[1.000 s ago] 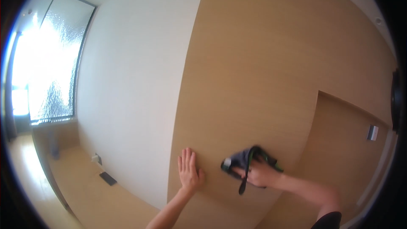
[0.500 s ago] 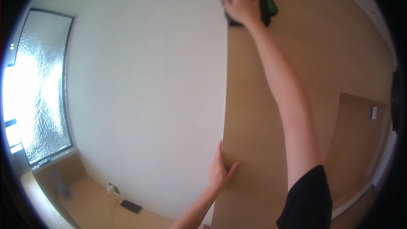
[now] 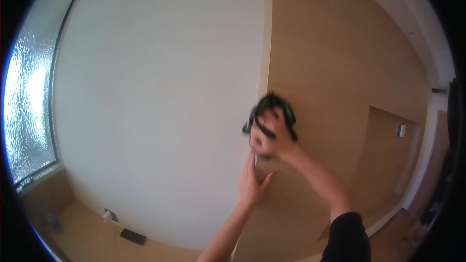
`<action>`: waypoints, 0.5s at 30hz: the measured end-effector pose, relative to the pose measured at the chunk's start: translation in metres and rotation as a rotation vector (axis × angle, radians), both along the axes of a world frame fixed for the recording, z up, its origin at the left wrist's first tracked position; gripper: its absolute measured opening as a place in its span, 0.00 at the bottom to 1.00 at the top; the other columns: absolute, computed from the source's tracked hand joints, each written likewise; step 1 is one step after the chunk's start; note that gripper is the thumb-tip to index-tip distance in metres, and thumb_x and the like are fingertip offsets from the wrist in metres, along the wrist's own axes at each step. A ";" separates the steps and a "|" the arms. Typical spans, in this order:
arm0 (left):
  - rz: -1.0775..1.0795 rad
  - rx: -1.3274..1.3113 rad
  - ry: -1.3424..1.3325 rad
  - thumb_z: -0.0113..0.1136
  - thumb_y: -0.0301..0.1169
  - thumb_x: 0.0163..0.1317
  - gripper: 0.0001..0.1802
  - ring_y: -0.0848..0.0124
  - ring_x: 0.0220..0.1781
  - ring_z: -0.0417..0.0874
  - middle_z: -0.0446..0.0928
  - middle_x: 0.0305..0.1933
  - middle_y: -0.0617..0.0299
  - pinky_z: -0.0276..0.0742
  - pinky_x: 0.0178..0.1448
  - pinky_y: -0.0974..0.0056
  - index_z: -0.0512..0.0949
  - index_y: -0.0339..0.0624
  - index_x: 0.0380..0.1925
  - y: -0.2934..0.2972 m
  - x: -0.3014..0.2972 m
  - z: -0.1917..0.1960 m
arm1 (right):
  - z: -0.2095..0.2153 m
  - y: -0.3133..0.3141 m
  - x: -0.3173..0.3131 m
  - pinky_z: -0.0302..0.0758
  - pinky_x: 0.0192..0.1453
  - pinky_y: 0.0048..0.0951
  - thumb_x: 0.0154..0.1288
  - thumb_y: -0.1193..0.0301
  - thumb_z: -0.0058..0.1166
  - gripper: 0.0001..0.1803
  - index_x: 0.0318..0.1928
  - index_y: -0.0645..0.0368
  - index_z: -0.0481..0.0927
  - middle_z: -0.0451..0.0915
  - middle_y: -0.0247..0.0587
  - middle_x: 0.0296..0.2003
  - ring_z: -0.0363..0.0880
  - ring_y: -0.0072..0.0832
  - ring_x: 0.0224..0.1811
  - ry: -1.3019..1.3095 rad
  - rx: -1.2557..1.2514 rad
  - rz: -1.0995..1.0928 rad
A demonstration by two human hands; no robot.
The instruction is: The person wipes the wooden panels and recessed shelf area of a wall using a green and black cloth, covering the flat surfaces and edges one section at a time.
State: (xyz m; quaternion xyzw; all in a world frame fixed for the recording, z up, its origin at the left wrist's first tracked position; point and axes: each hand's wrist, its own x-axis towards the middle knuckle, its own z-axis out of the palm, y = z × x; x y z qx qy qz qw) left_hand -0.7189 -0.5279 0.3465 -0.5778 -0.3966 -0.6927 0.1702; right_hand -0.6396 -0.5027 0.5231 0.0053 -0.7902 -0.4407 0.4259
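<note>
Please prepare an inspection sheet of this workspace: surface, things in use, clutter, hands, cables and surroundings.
Surface: wood-toned panel meeting a pale wall along a vertical edge.
Things in use: dark cloth with green parts, bunched and blurred, at that edge.
Clutter: dark flat rectangular object at lower left.
Hands: right hand gripping the cloth; left hand open at the edge below, thumb spread.
Cables: white plug at lower left; no cord clearly distinguishable.
Surroundings: textured glass pane at left, small switch-like plate at right.
</note>
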 end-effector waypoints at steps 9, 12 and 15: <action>-0.058 0.007 0.017 0.71 0.36 0.53 0.47 0.48 0.68 0.67 0.63 0.69 0.44 0.68 0.67 0.53 0.56 0.36 0.68 -0.002 0.007 0.008 | 0.287 0.017 -0.006 0.53 0.70 0.54 0.66 0.60 0.43 0.22 0.59 0.41 0.75 0.64 0.44 0.68 0.55 0.41 0.73 0.655 0.109 -0.100; -0.093 -0.014 -0.007 0.72 0.33 0.53 0.47 0.48 0.69 0.66 0.62 0.70 0.45 0.66 0.69 0.54 0.55 0.36 0.69 -0.002 -0.002 0.004 | 0.215 0.014 -0.025 0.53 0.71 0.57 0.65 0.61 0.43 0.26 0.64 0.45 0.69 0.63 0.48 0.68 0.55 0.44 0.72 0.698 0.090 -0.113; -0.169 -0.007 -0.034 0.72 0.31 0.52 0.48 0.49 0.71 0.63 0.60 0.71 0.45 0.64 0.70 0.55 0.55 0.36 0.70 0.004 -0.006 -0.001 | 0.101 0.004 -0.006 0.56 0.68 0.58 0.62 0.64 0.49 0.39 0.72 0.57 0.54 0.63 0.49 0.67 0.57 0.46 0.71 0.622 -0.024 -0.062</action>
